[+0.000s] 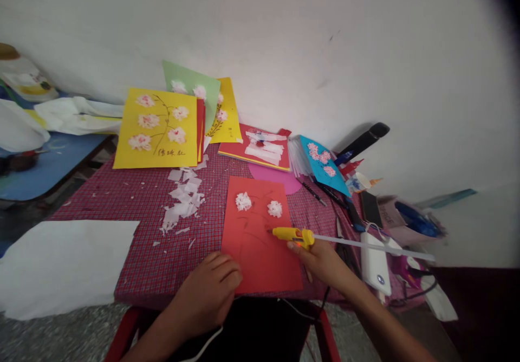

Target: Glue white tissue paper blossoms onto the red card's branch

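In my right hand (pixel 325 262) is a yellow hot glue gun (pixel 293 235), with a long clear glue stick (pixel 365 243) running out of its back. Its nozzle points left, over the red paper sheet (pixel 260 267). Two white crumpled-paper flowers (pixel 244 201) sit on the sheet's upper half, among thin drawn stems. At the lower left edge of that sheet rests my left hand (pixel 211 286), its fingers curled in. Whatever lies inside those fingers, if anything, is hidden.
Small white paper pieces (pixel 182 199) lie scattered on the checked cloth (pixel 150 259). Behind stand finished flower cards (pixel 162 129) and a red stack (pixel 254 153). Pens, bottles, a blue card (pixel 323 161), a white power bank-like block (pixel 374 264) and a box (pixel 396 224) crowd the right.
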Tool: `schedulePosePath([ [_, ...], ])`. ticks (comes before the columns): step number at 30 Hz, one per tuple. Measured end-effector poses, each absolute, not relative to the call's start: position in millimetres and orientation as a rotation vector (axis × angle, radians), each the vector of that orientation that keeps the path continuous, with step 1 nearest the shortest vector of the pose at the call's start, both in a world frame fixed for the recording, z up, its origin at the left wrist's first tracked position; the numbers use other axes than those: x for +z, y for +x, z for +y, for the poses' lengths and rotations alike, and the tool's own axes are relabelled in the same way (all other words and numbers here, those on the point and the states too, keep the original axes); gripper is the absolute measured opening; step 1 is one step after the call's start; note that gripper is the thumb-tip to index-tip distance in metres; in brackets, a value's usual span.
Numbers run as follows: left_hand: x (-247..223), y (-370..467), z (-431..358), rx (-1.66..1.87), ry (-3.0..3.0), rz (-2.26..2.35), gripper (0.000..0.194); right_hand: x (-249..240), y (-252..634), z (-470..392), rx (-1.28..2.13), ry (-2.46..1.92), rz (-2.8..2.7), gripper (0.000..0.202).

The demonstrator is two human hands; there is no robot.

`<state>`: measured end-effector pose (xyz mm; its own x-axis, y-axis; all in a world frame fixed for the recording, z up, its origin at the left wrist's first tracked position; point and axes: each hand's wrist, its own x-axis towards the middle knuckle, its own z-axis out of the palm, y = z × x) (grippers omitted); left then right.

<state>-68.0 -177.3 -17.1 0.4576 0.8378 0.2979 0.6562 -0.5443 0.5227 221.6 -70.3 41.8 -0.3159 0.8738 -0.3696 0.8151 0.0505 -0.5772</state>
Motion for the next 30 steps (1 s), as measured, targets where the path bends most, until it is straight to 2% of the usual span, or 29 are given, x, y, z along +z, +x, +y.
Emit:
schedulePosePath([
  [15, -17, -68, -177, 0.776, 2.369, 1.261, 0.020, 42, 231, -64, 1.078, -1.674, -2.224, 0.040],
  [22, -19, -68, -178, 0.758, 2.372, 1.259, 0.020, 42, 225, -57, 1.074, -1.590, -2.237, 0.045],
  [30, -17, -68, -177, 0.766, 2.361, 1.272, 0.021, 37, 220, -59, 0.920, -1.723, -2.349, 0.047],
])
